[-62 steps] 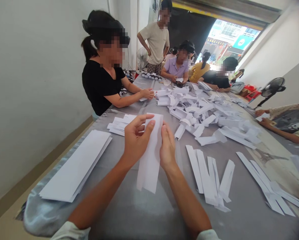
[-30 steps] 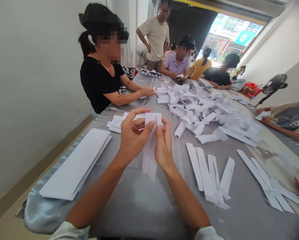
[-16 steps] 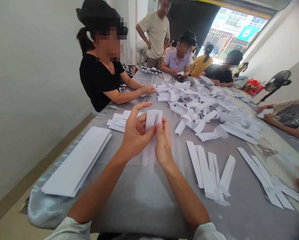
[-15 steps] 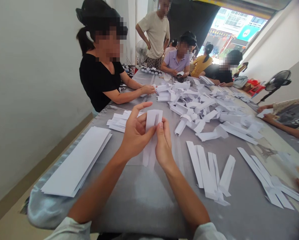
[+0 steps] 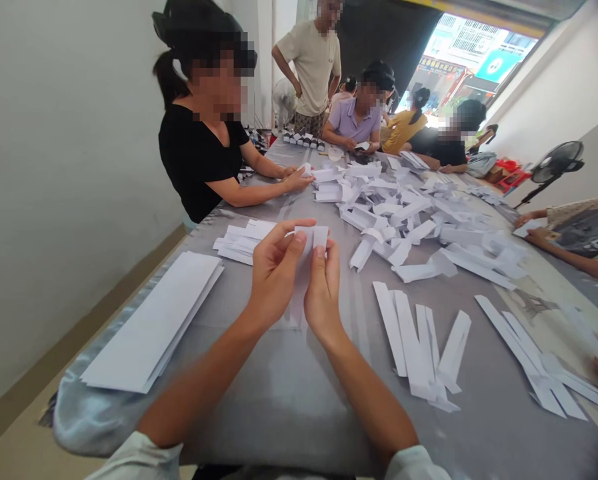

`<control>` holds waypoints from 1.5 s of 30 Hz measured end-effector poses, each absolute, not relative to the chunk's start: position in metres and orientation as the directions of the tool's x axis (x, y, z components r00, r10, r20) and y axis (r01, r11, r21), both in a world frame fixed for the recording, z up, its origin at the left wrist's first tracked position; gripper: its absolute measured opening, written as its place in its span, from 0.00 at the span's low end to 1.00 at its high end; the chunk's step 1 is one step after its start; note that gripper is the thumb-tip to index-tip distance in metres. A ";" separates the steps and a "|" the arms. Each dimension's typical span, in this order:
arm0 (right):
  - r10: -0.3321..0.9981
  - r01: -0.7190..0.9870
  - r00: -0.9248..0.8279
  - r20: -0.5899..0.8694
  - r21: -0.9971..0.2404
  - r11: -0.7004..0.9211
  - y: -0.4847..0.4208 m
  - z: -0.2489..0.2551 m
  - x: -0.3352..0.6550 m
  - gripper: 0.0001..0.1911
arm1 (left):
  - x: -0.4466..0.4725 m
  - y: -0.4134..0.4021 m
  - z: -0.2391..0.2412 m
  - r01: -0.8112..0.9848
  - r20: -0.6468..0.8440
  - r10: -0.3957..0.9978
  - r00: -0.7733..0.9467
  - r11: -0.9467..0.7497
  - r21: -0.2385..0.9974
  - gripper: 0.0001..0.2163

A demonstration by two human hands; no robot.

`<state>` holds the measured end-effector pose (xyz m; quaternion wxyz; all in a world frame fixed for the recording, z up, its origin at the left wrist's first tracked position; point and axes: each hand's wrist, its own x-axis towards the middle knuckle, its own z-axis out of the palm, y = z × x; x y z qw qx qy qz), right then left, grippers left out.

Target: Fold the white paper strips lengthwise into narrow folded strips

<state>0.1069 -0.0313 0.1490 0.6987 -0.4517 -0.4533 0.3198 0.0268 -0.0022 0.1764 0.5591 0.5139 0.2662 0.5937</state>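
Note:
Between my two hands, above the table, is a folded white paper strip (image 5: 306, 248). My left hand (image 5: 275, 270) pinches its left side, thumb in front and fingers behind. My right hand (image 5: 323, 290) grips the right edge, its thumb pressed on the front near the top. A crease runs down between the thumbs, and the strip's lower part hangs between my palms, partly hidden. Left of my hands lie a stack of wide white sheets (image 5: 153, 323) and a small pile of paper strips (image 5: 241, 240). To the right lie several folded strips (image 5: 403, 333).
A large heap of folded white papers (image 5: 393, 207) covers the table's middle. More strips (image 5: 529, 360) lie at the right on the grey tablecloth (image 5: 279, 413). A co-worker in black (image 5: 203, 153) handles paper at the left; other people sit farther round. A fan (image 5: 556, 163) stands at right.
My left thumb and fingers have closed onto the strip's left side, where the fingers were raised before. The strip's top now sits slightly lower and looks creased. The co-worker's hands at left shifted slightly.

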 end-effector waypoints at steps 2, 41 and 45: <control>0.850 -0.030 0.390 0.355 -0.917 0.397 -0.031 0.148 0.107 0.18 | 0.028 -0.004 0.177 -0.406 0.305 0.940 0.154 -0.221 0.887 0.17; 0.786 0.131 0.384 0.484 -0.872 0.472 -0.024 0.166 0.159 0.14 | 0.019 0.003 0.182 -0.217 0.257 0.927 0.273 -0.201 0.955 0.19; 0.784 0.167 0.412 0.464 -0.884 0.436 -0.023 0.165 0.159 0.16 | 0.021 0.008 0.177 -0.301 0.313 0.904 0.293 -0.223 0.927 0.15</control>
